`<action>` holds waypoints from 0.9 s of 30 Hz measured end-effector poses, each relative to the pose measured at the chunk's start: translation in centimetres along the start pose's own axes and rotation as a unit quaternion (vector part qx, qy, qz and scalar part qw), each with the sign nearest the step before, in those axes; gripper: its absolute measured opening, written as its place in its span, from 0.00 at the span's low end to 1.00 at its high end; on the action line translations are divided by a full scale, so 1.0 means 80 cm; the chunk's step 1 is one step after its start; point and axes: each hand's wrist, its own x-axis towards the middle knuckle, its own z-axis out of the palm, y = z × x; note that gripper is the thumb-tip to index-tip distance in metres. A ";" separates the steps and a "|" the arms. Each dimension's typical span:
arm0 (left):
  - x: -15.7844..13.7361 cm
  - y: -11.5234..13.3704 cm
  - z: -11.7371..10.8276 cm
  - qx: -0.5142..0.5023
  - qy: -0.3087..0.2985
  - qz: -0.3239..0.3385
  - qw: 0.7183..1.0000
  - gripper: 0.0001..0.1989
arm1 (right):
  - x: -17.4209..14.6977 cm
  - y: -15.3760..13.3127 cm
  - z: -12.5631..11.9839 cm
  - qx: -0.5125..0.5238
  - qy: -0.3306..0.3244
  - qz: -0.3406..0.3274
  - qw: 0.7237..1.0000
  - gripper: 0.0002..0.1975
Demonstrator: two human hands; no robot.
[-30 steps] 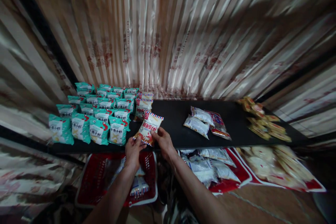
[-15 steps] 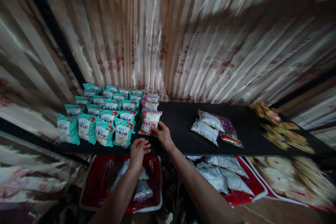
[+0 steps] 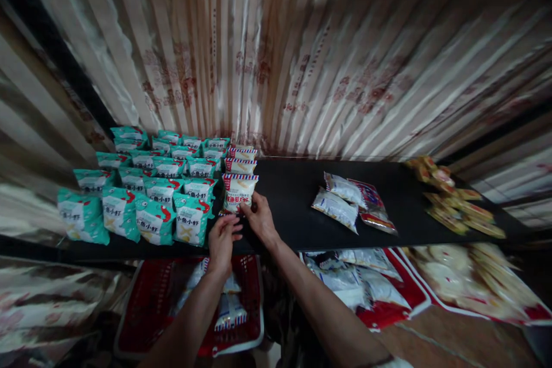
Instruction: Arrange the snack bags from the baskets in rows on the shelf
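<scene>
A red-and-white snack bag (image 3: pixel 240 191) stands upright at the front of a short row of like bags on the black shelf (image 3: pixel 288 201). My right hand (image 3: pixel 259 217) grips its lower right side, thumb on the front. Just below the bag's lower left corner is my left hand (image 3: pixel 223 237), its fingers apart and holding nothing. To the left, several teal snack bags (image 3: pixel 191 221) stand in rows. Behind the gripped bag, the tops of matching bags (image 3: pixel 241 165) show.
Below the shelf, a red basket (image 3: pixel 129 322) holds several striped bags. Further right sit more red baskets (image 3: pixel 420 293) with packaged goods. White packets (image 3: pixel 335 208), a red-and-blue packet (image 3: pixel 371 207) and yellow packets (image 3: pixel 448 213) lie on the shelf. A curtain (image 3: pixel 267 57) hangs behind.
The view has shifted slightly, so the teal bags appear lower and further left. My right hand stays on the front red-and-white bag, and my left hand remains close below it.
</scene>
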 end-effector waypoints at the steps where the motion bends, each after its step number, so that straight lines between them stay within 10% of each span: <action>1: 0.001 -0.001 0.000 -0.003 0.001 0.007 1.000 0.11 | -0.001 0.000 0.000 -0.004 -0.001 -0.010 1.000 0.20; 27: 0.009 -0.020 -0.001 0.057 -0.027 0.073 0.995 0.25 | -0.024 0.024 0.020 -0.036 0.038 -0.074 0.996 0.19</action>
